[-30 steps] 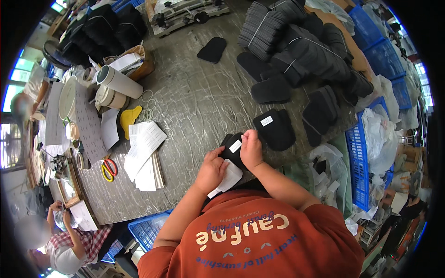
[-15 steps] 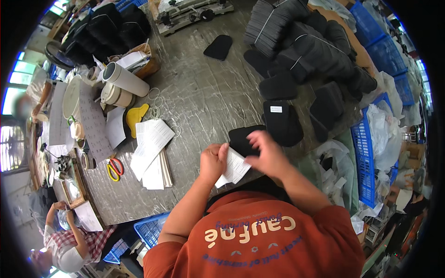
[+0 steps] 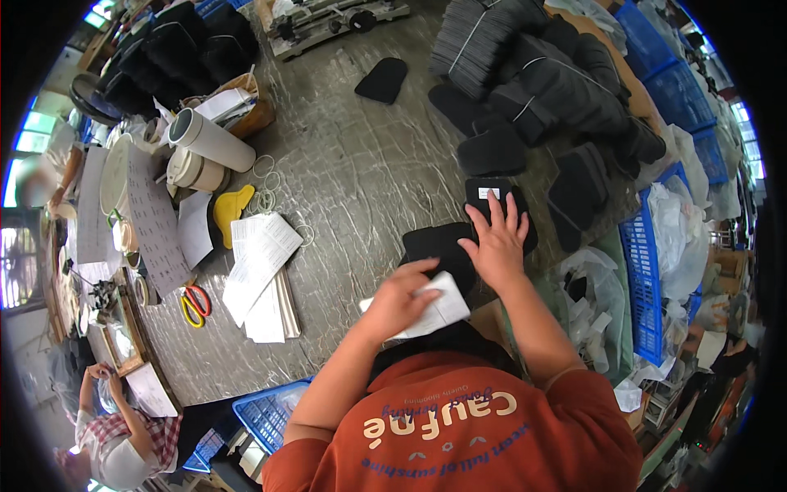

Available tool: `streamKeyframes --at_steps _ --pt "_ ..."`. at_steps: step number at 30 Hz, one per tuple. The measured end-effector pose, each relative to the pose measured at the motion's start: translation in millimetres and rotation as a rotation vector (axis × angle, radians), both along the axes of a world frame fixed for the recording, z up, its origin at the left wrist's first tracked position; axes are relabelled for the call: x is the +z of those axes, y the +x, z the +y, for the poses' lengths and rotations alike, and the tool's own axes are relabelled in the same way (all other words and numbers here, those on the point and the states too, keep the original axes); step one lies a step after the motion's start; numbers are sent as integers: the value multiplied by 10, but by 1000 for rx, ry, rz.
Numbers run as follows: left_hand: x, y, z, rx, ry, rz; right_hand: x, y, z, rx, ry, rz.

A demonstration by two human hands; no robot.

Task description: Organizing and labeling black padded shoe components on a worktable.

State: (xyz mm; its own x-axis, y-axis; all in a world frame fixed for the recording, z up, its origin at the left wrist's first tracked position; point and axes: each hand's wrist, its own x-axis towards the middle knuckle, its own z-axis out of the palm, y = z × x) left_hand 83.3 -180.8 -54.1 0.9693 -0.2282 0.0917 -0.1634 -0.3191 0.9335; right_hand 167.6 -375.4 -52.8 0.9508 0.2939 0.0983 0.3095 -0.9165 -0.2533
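Observation:
My left hand (image 3: 398, 305), near the table's front edge, is closed on a folded white printed sheet of labels (image 3: 445, 310). My right hand (image 3: 500, 248) lies flat with its fingers spread on a black shaped pad (image 3: 474, 187). One fingertip touches the small white label (image 3: 489, 193) stuck near that pad's far end. Between the two hands lies another black pad (image 3: 438, 239), partly covered by the left hand and the sheet. Other dark pads show beneath and beside the right hand.
Bundled stacks of black pads (image 3: 471, 45) fill the far right. To the left are white papers (image 3: 261, 266), scissors (image 3: 195, 305), a yellow piece (image 3: 231, 211) and a white tumbler (image 3: 211, 139). Blue crates (image 3: 642, 279) stand at the right. Another person (image 3: 123, 426) works at the lower left.
My right hand has moved away from the sheet, up and right onto the labelled pad, and spread its fingers. My left hand has shifted slightly right and lower with the sheet.

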Motion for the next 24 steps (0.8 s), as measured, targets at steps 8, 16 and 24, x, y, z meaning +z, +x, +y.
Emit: streamKeyframes --at_steps 8,16,24 --pt "-5 7 131 -256 456 33 -47 -24 -318 138 14 10" --pt "7 -230 306 55 97 245 -143 -150 9 121 475 488" --pt "-129 -543 193 468 -158 442 -114 -469 162 288 313 176"
